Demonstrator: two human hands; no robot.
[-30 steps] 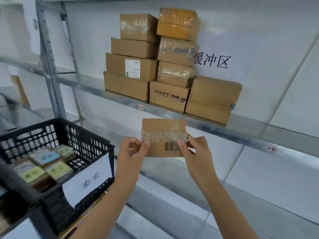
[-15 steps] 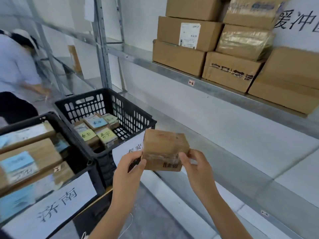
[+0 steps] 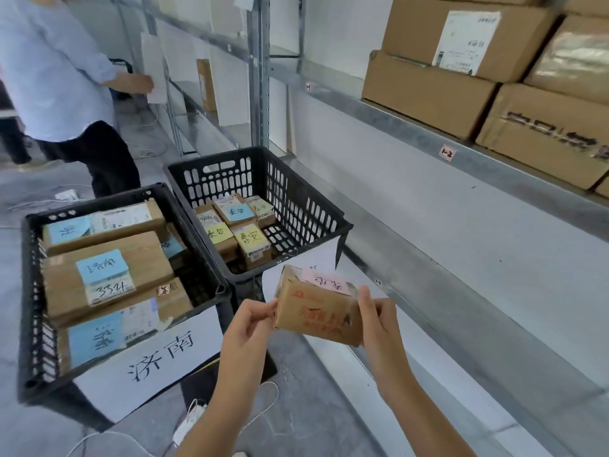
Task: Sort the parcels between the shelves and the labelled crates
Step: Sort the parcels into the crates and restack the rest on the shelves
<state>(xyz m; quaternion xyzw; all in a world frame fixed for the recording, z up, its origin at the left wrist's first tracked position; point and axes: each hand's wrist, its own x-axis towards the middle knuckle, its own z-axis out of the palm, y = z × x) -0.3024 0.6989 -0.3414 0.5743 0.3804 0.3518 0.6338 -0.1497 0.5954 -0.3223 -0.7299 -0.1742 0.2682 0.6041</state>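
Observation:
I hold a small brown cardboard parcel (image 3: 316,308) with a pink handwritten note on top and red print on its side. My left hand (image 3: 247,328) pinches its left end and my right hand (image 3: 379,328) grips its right end. It hangs just in front of the near right corner of a black crate (image 3: 316,209) holding several small parcels with yellow and blue notes. A second black crate (image 3: 29,291) at the left, with a white paper sign on its front, holds larger parcels with blue notes.
Stacked brown boxes (image 3: 461,67) sit on the metal shelf (image 3: 412,133) at upper right, with a lower shelf level beneath. A person in a light shirt (image 3: 56,70) stands at upper left beside the shelving upright (image 3: 258,70). White cables (image 3: 197,420) lie on the floor.
My view has swung left and down from the shelf to the crates. The parcel has been turned over, so its pink note now faces up, and it is lower, near the right crate.

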